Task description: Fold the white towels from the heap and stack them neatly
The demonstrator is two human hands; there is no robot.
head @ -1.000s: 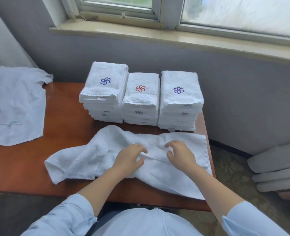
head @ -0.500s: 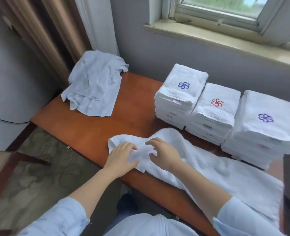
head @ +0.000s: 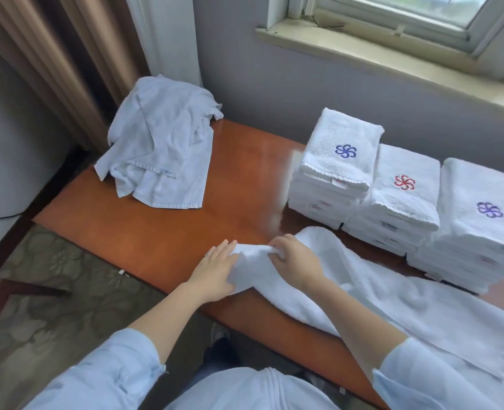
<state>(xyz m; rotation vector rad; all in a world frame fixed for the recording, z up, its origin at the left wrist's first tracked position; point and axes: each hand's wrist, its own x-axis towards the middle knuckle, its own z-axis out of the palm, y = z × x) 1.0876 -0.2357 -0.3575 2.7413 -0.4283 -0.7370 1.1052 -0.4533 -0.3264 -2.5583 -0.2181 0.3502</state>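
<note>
Grip, right hand (head: 296,258): fingers curled, pinching the bunched left end of the working towel (head: 392,300); grip, left hand (head: 215,270): fingers straight and together, laid flat against that same end, holding nothing. Item 1, working towel: white, unfolded and rumpled, lying along the near edge of the table (head: 185,232) from my hands away to my right; status, as I judge it: being straightened, first fold not yet made. Item 2, finished goods, just beyond the working towel on my right: blue-emblem stack (head: 342,137), red-emblem stack (head: 404,164) and purple-emblem stack (head: 481,187), each several folded towels high, edges squared, standing side by side and touching; status: done. Item 3, heap (head: 162,143): crumpled white towels at the far left corner of the table, well apart from the stacks, one edge drooping over the side; count cannot be told, though it looks like a few; status: left to fold. Backdrop: curtain (head: 67,54) behind the heap, window sill (head: 392,51) above the stacks. Overall estimate: well past halfway, with one towel in hand and the small heap outstanding
</note>
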